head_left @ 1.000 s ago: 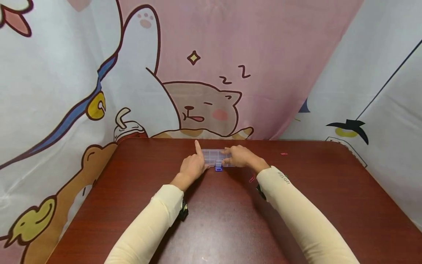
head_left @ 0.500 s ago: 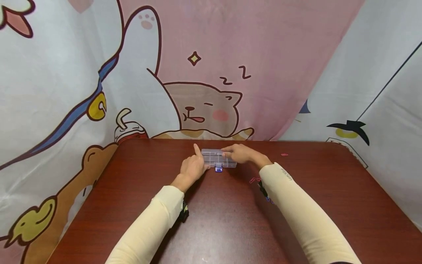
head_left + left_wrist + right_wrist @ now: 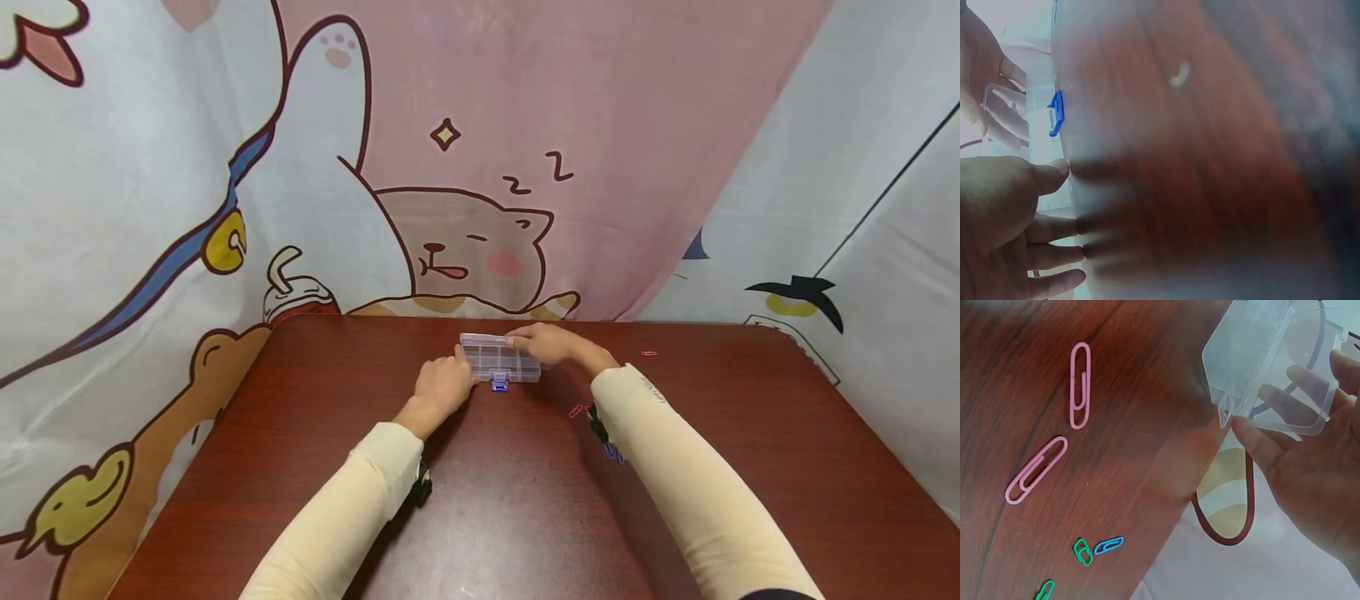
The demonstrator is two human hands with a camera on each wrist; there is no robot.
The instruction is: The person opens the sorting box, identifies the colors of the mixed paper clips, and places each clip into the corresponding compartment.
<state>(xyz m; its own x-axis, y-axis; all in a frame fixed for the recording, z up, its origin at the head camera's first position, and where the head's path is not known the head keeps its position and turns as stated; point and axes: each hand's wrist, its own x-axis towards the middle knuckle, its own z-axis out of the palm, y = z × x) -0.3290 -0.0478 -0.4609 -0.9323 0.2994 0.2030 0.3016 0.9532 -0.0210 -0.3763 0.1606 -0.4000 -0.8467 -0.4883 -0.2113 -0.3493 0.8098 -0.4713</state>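
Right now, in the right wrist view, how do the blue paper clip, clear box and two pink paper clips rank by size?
1. Clear box
2. Upper pink clip, lower pink clip: too alike to rank
3. Blue clip

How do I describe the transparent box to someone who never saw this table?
On the brown table, look toward the far edge. There, between the left hand and the right hand, is the transparent box. Unlike the loose paper clips nearby, it is divided into compartments and has a blue latch at its front.
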